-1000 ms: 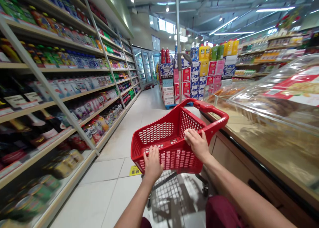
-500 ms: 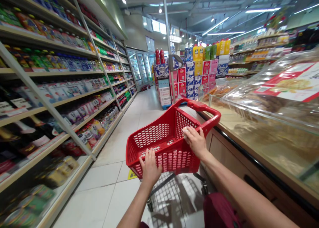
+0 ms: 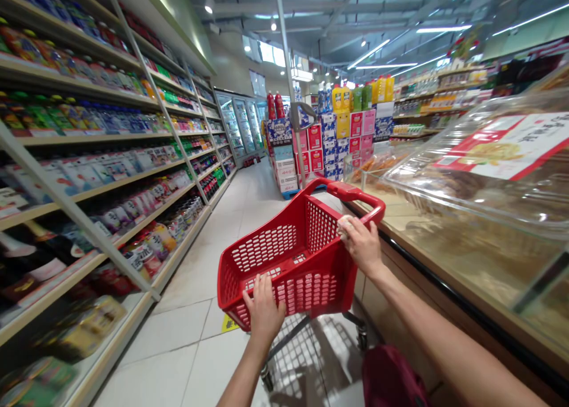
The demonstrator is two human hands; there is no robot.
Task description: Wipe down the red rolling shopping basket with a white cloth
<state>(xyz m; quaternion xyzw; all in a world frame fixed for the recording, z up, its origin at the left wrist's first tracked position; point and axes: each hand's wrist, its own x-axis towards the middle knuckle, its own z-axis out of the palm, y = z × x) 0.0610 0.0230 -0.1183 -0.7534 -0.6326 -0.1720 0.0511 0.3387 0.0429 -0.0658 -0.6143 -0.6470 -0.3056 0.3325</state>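
A red plastic shopping cart (image 3: pixel 293 288) with perforated basket walls stands right in front of me, angled, its handle at the far right. My left hand (image 3: pixel 265 312) grips the near side rim toward the front end, fingers hooked over the edge and thumb outside. Under the fingers of my right hand (image 3: pixel 363 246) is a small crumpled whitish cloth (image 3: pixel 344 224), pressed on the same rim close to the handle. Only a corner of the cloth shows. Through its holes and open top, the basket's floor is partly visible.
Drink shelves (image 3: pixel 102 134) line the left side of the aisle. On the right stands a display counter (image 3: pixel 444 288) with clear food packs (image 3: pixel 498 152). Stacked drink cartons (image 3: pixel 315 146) and a metal pole (image 3: pixel 284 45) are ahead. A yellow floor sticker (image 3: pixel 229 323) lies beside the cart.
My right hand with the cloth has slid along the rim toward the handle. The left hand keeps its place on the rim. The whole view has shifted slightly.
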